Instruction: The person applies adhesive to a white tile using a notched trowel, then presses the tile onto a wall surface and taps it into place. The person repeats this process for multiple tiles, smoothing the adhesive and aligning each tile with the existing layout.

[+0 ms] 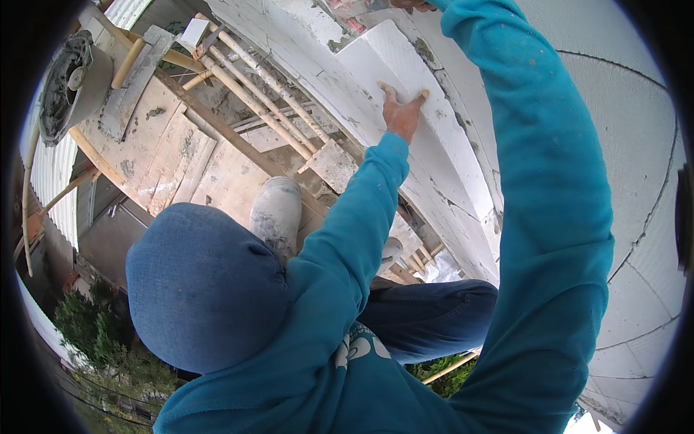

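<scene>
My left hand [401, 112] rests on a long white block [441, 166] in the wall, with finger and thumb spread apart. My right hand [413, 4] is cut off by the top edge, beside a reddish, mortar-smeared patch [354, 22] on the wall; its grip is unclear. Both arms are in teal sleeves. White blocks with grey joints [593, 108] form the wall on the right.
I am up on plank scaffolding [166, 152], one pale boot [275, 210] on the boards. A pan of grey mortar [69, 101] and a flat metal trowel [134, 87] sit at upper left. Bamboo poles [260, 101] border gaps beside the wall. Greenery [101, 325] shows below.
</scene>
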The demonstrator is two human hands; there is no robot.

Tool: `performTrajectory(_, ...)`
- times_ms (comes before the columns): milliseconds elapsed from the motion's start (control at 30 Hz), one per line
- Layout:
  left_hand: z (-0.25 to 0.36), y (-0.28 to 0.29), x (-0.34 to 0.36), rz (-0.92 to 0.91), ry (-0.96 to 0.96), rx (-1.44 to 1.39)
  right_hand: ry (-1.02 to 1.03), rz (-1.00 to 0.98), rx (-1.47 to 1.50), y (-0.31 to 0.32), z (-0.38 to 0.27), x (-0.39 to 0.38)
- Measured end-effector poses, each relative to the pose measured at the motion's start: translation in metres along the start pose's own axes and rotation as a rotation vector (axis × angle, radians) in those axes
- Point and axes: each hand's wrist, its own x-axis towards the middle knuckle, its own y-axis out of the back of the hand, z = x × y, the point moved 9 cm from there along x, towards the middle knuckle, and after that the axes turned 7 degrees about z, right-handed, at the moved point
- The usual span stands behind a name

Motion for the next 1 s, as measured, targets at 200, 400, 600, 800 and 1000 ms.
performTrajectory(200, -0.016, -0.012, -0.007, -0.017, -0.022, 0.157, 0.039, 0.455, 0.085, 0.019, 0.036, -0.083)
performTrajectory(400, -0.01, 0.005, 0.004, -0.038, 0.019, 0.251, -0.23, 0.749, 0.112, -0.039, 0.042, -0.261)
performTrajectory(600, 0.002, -0.004, -0.005, -0.174, 0.092, 0.319, -0.686, 0.451, 0.7, -0.192, 0.02, -0.427)
performTrajectory(800, 0.025, -0.011, 0.002, -0.296, 0.062, 0.594, -0.753, 0.139, 0.683, -0.313, -0.075, -0.465)
performTrajectory(1000, 0.034, -0.005, 0.012, -0.341, 0.078, 0.834, -0.353, 0.264, 0.739, -0.307, -0.149, -0.391)
